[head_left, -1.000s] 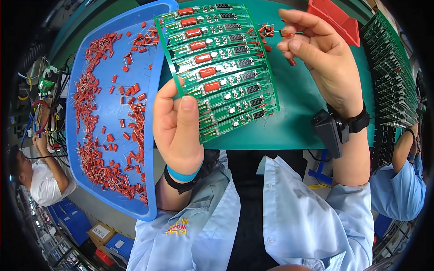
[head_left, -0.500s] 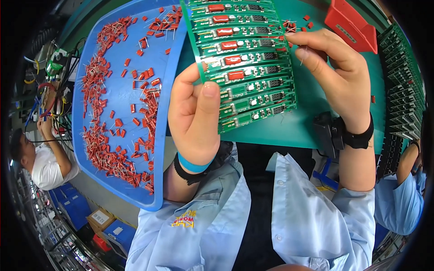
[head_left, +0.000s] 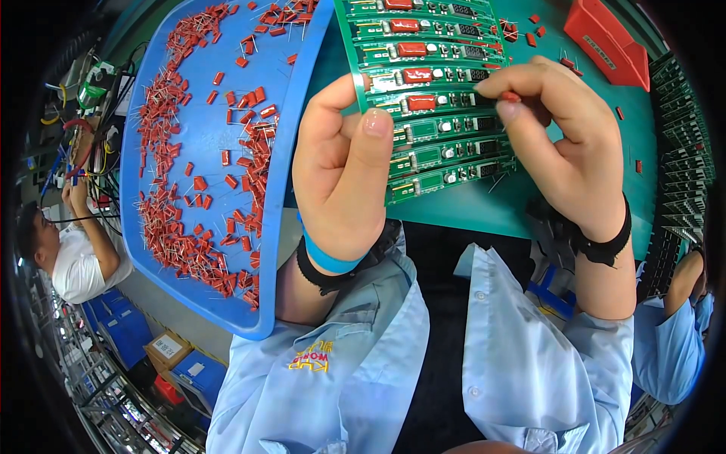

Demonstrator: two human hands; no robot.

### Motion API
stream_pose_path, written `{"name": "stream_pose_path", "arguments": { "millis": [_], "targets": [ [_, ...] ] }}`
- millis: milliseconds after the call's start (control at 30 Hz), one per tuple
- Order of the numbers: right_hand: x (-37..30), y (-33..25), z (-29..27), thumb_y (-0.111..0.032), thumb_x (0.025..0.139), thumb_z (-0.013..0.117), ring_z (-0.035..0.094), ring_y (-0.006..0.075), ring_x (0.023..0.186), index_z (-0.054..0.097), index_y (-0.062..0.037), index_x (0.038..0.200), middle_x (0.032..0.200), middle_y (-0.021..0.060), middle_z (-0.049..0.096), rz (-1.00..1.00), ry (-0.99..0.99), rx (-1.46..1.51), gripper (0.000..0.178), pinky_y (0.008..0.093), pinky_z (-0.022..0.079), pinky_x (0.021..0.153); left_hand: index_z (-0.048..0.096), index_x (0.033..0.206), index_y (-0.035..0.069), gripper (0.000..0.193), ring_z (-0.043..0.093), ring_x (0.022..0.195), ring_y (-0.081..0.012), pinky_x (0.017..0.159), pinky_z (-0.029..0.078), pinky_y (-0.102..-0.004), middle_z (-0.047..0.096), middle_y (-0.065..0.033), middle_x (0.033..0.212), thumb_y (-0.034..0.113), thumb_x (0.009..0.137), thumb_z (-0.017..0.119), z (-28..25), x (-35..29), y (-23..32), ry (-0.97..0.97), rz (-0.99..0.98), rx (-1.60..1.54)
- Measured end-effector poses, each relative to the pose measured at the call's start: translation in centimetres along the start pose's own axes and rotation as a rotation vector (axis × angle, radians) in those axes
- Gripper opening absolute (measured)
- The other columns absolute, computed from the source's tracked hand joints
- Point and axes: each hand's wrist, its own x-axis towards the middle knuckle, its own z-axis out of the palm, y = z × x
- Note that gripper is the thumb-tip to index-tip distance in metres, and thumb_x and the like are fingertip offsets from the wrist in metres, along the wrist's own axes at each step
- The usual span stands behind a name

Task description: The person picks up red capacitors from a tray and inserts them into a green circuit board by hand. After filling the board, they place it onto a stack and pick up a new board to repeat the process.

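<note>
My left hand (head_left: 344, 174) is closed on the left edge of a green circuit board panel (head_left: 423, 129), thumb on the front face. Its several strips each carry a dark digit display. The upper strips hold red capacitors (head_left: 417, 76) lying flat, and the lowest strips show none. My right hand (head_left: 567, 129) is beside the panel's right edge, pinching a small red capacitor (head_left: 512, 97) between thumb and fingers; part of it is hidden by the fingertips. To the left, a blue tray (head_left: 204, 144) holds many loose red capacitors with thin wire leads.
A red bin (head_left: 605, 45) stands at the far right of the green table mat (head_left: 469, 208), with a few loose capacitors near it. Rows of green boards (head_left: 687, 151) stand along the right edge. One co-worker (head_left: 83, 257) is at the left, another person's arm (head_left: 681, 284) at the right.
The panel and my left hand appear a little further right and higher, along with the whole scene shifting. My right fingers have curled, and a red capacitor now shows between them.
</note>
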Motion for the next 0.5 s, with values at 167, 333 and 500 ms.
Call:
{"name": "stream_pose_path", "arguments": {
  "millis": [167,333,500],
  "targets": [
    [-0.16,-0.3,0.06,0.001,0.083,0.051,0.053,0.0141,0.073,0.06,0.0021,0.094,0.083,0.0072,0.057,0.136,-0.019,0.025,0.015,0.0248,0.041,0.066,0.036,0.122,-0.005,0.034,0.059,0.089,-0.0134,0.077,0.048,-0.0249,0.061,-0.0156,0.103,0.01,0.093,0.045,-0.13,-0.23,-0.11,-0.002,0.006,-0.011],
    [-0.35,0.45,0.91,0.002,0.083,0.051,0.054,0.014,0.075,0.059,0.0021,0.099,0.086,0.0087,0.057,0.066,-0.025,0.021,0.018,0.0249,0.041,0.068,0.036,0.122,-0.005,0.034,0.06,0.089,-0.0141,0.077,0.048,-0.0251,0.061,-0.0161,0.103,0.01,0.093,0.045,-0.51,-0.4,-0.26,-0.033,0.017,-0.012],
    [-0.41,0.59,0.79,0.004,0.083,0.052,0.056,0.0153,0.08,0.058,0.0029,0.1,0.09,0.0097,0.058,-0.125,-0.043,0.067,0.018,0.025,0.043,0.073,0.036,0.122,-0.005,0.034,0.06,0.089,-0.0152,0.076,0.05,-0.0257,0.06,-0.0167,0.103,0.011,0.094,0.045,-0.49,-0.43,-0.18,-0.055,0.016,0.001]
  ]
}}
